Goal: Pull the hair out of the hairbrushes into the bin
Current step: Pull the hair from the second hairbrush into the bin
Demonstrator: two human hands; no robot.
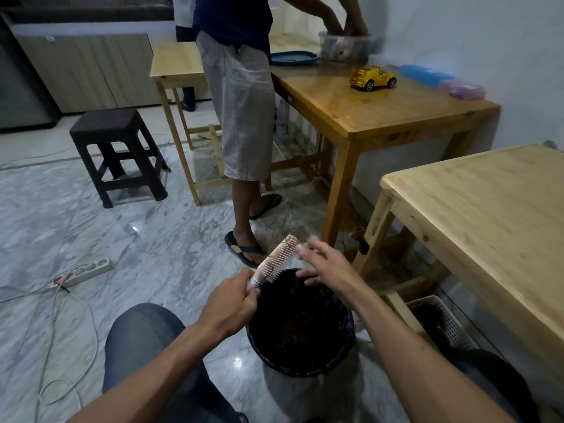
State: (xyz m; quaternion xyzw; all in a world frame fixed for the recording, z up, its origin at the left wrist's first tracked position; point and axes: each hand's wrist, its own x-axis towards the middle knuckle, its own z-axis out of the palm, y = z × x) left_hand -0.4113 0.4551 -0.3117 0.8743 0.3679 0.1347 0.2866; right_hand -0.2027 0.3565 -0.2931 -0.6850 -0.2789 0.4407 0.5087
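Head view, seated person over a marble floor (76, 215): one hairbrush (276, 259), one bin (300, 323), two hands. Left hand (230, 303) wraps its fingers around the pale pink handle, holding the brush tilted above the bin's far rim, bristles facing right. Right hand (325, 265) hovers just beside the bristled head, fingers (305, 248) loosely spread and holding nothing that can be made out. Round bin, lined in black plastic, stands between the knees, dark clumps inside. One white perforated basket (442, 323) sits under the pale wooden counter (488, 209).

No readable text, labels or numbers.
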